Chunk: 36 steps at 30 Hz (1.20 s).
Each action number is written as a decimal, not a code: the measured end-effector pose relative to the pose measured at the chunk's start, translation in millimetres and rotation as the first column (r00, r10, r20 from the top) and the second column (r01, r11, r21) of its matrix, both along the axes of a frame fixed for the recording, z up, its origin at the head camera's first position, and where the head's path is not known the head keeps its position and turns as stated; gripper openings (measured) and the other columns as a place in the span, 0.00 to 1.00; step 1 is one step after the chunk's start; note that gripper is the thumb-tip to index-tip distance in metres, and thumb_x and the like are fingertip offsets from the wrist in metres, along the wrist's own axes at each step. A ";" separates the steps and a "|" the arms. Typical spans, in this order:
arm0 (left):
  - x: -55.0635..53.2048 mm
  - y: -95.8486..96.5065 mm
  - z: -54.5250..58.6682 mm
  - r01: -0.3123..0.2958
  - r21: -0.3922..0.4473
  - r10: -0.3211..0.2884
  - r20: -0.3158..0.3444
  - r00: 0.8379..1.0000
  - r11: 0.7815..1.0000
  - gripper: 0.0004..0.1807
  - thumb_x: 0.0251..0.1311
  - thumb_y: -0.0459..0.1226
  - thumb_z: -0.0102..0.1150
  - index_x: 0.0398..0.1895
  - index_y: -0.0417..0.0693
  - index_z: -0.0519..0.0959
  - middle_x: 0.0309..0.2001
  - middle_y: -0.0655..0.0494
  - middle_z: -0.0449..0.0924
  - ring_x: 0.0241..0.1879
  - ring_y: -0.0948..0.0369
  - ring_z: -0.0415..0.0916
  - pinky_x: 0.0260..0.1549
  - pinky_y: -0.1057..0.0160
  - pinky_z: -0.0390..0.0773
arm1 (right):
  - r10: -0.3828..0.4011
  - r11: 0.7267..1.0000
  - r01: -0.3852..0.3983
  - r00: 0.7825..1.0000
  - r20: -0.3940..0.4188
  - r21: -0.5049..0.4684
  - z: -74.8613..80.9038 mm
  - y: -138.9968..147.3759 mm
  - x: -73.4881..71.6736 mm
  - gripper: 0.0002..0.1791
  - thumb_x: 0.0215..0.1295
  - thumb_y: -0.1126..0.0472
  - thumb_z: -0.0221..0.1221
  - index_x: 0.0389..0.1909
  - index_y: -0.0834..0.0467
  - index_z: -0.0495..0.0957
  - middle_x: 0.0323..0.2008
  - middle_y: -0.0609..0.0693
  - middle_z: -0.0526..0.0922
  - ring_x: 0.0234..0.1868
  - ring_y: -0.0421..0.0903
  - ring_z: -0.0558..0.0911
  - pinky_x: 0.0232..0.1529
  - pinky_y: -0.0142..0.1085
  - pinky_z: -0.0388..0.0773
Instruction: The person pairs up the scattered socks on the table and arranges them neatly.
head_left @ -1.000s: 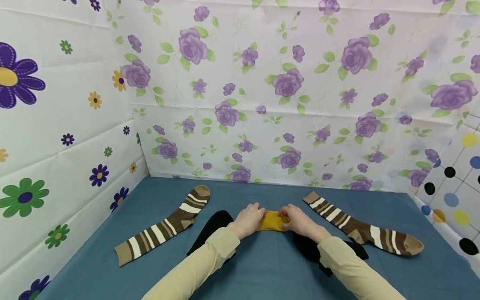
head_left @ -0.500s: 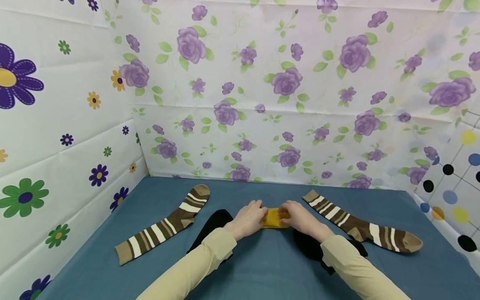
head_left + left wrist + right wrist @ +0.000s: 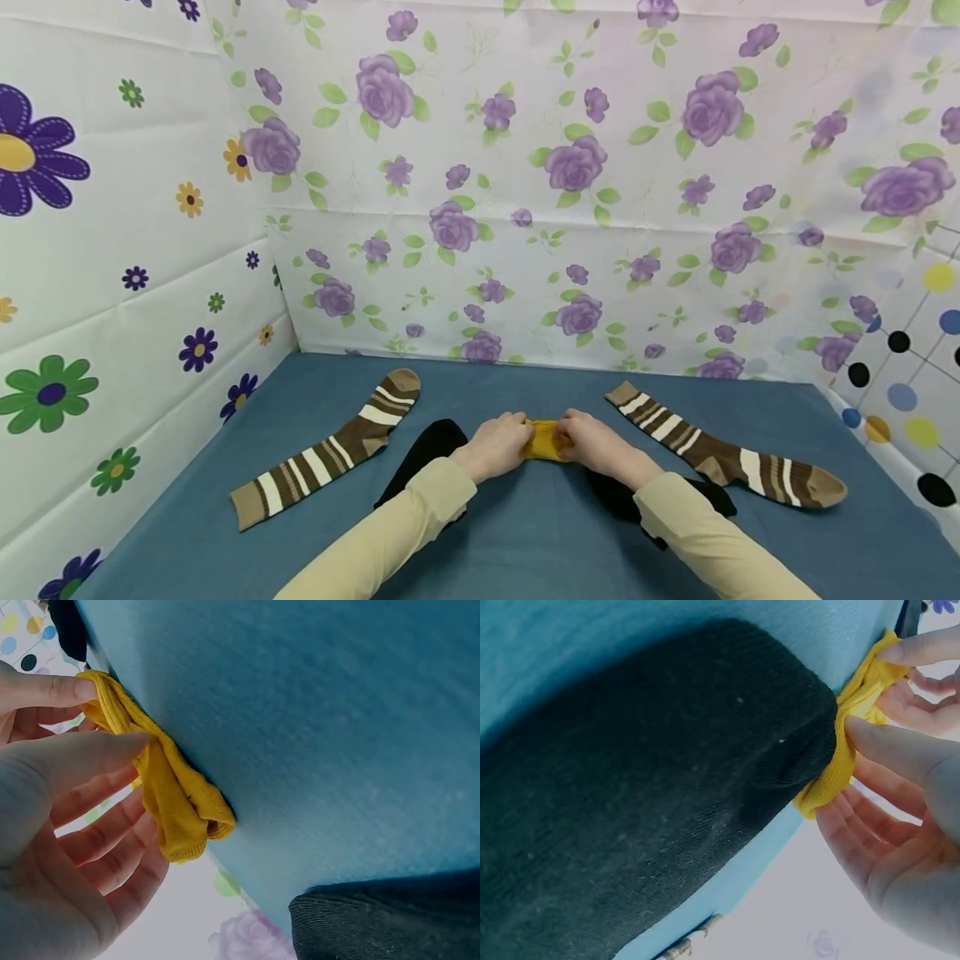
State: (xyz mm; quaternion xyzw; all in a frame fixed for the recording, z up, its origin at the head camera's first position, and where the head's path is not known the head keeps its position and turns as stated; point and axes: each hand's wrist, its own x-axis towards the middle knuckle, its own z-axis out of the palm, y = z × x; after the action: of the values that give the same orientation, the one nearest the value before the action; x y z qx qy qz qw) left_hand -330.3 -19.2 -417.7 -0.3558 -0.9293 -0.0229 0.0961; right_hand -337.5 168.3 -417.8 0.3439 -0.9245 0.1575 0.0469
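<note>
A folded yellow sock (image 3: pixel 543 440) lies on the blue tabletop between the two hands. My left hand (image 3: pixel 497 446) pinches its left end, thumb on the near side and fingers behind, as the left wrist view shows on the yellow sock (image 3: pixel 172 802). Its right end is pinched by my right hand (image 3: pixel 600 446), whose thumb presses on the yellow sock (image 3: pixel 840 761) in the right wrist view. Part of the fabric is hidden by the fingers. One black sock (image 3: pixel 423 458) lies under the left forearm; another black sock (image 3: pixel 675 765) lies close beside the right hand.
A brown-and-white striped sock (image 3: pixel 330 454) lies flat on the left of the blue tabletop (image 3: pixel 517 542). Another striped sock (image 3: pixel 720 454) lies at the right, near the right forearm. Flower-printed sheets (image 3: pixel 487 250) enclose the back and left side; a dotted one hangs right.
Both hands stay on the yellow sock. Their fingers have shifted slightly along it, and the right hand's fingers now press closer into its right end. The other socks have not moved.
</note>
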 end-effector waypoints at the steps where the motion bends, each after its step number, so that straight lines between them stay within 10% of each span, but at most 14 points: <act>1: -0.6 0.2 -0.8 0.002 -0.005 -0.002 -0.006 1.000 1.000 0.02 0.58 0.34 0.57 0.33 0.47 0.79 0.26 0.56 0.67 0.23 0.62 0.62 0.25 0.68 0.67 | 0.000 1.000 0.000 1.000 -0.011 0.011 -0.8 -0.5 0.0 0.09 0.48 0.71 0.66 0.31 0.62 0.78 0.28 0.50 0.70 0.29 0.45 0.71 0.31 0.38 0.72; 27: -17.1 8.4 -7.0 -0.145 0.049 0.149 -0.083 0.985 0.988 0.06 0.58 0.31 0.57 0.38 0.45 0.80 0.30 0.53 0.73 0.27 0.60 0.70 0.23 0.66 0.72 | -0.149 0.989 0.149 0.988 -0.034 -0.004 -7.2 -2.5 -15.2 0.10 0.47 0.72 0.67 0.30 0.61 0.77 0.27 0.51 0.70 0.28 0.46 0.72 0.29 0.37 0.72; 36: -21.8 11.2 -2.2 -0.175 0.072 0.177 -0.021 0.984 0.982 0.06 0.60 0.29 0.54 0.29 0.46 0.79 0.25 0.54 0.71 0.24 0.60 0.71 0.18 0.66 0.70 | -0.155 0.988 0.155 0.986 -0.059 -0.011 -5.8 -0.8 -22.0 0.08 0.49 0.72 0.65 0.29 0.62 0.76 0.25 0.51 0.70 0.27 0.46 0.71 0.28 0.37 0.71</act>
State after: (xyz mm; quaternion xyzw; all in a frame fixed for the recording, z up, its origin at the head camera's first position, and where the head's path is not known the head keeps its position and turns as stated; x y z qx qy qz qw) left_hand -352.0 -8.0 -419.9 -0.2689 -0.9544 -0.0418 0.1228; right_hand -359.5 167.4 -423.6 0.2753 -0.9461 0.1462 0.0876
